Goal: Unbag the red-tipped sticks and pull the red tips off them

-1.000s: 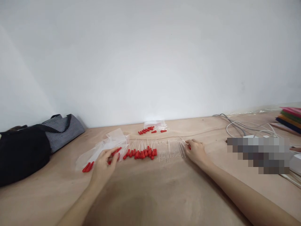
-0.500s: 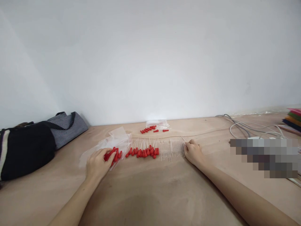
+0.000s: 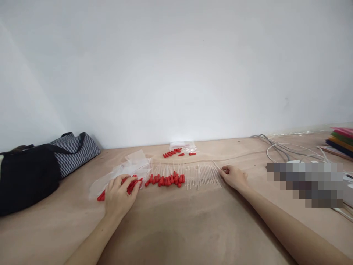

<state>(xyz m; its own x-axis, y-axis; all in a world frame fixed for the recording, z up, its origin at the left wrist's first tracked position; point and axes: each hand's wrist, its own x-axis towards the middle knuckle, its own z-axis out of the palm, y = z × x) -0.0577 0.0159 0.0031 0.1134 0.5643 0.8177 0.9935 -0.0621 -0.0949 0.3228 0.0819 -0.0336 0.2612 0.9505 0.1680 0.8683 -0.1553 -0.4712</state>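
Note:
My left hand (image 3: 120, 193) curls over a heap of red rubber dropper bulbs (image 3: 131, 187), its fingers and thumb closed round some of them. Under that hand lie clear zip bags (image 3: 136, 162). To its right, a row of glass tubes fitted with red bulbs (image 3: 168, 180) lies with the bulbs towards me. Bare glass tubes (image 3: 204, 176) continue the row side by side. At the row's right end my right hand (image 3: 234, 177) pinches a slanted glass tube (image 3: 219, 173) between thumb and fingers; the fingertips are partly hidden.
Near the wall are another clear bag (image 3: 182, 144), loose red bulbs (image 3: 171, 152) and thin tubes (image 3: 190, 150). A black and striped bag (image 3: 74, 152) stands at left. Grey and white cables (image 3: 273, 145), a blurred-out patch and a coloured stack (image 3: 342, 136) occupy the right.
My left hand has shifted over the bulb heap, and red bulbs now show on its left side too. My right hand has moved slightly right, and the end tube lies more slanted.

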